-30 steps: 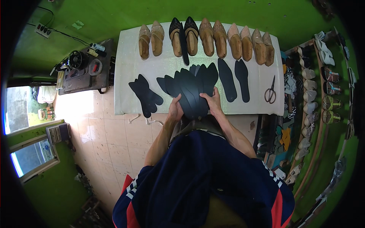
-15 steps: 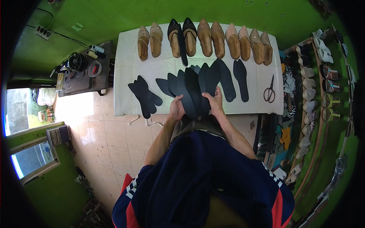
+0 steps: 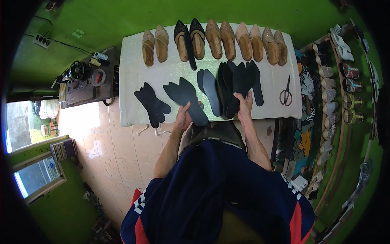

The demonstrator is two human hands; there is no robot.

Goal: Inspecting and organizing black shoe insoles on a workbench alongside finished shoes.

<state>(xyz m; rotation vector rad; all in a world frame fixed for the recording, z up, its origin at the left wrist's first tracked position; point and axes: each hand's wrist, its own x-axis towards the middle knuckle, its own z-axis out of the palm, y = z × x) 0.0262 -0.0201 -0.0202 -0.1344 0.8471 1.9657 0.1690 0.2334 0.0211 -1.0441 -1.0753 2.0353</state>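
My left hand (image 3: 184,116) grips some dark grey insoles (image 3: 183,94), fanned a little, over the table's front edge. Several black insoles (image 3: 242,80) are pinched in my right hand (image 3: 244,105), thumb on top. Between the two hands a grey insole (image 3: 210,91) lies on the white table (image 3: 134,49) with another partly under it. Farther left lies a small pile of black insoles (image 3: 151,103), overlapping at angles. One long black insole (image 3: 189,49) rests between a pair of black pointed shoes (image 3: 198,38).
Pairs of beige pointed shoes (image 3: 213,38) line the table's far side. Scissors (image 3: 286,95) lie at its right. A sewing machine (image 3: 78,71) stands on a dark bench at the left. Racks of shoes (image 3: 352,85) line the right wall.
My hands have moved apart, splitting the fanned insoles into a left and a right bunch. The grey insole between them has come into plain view.
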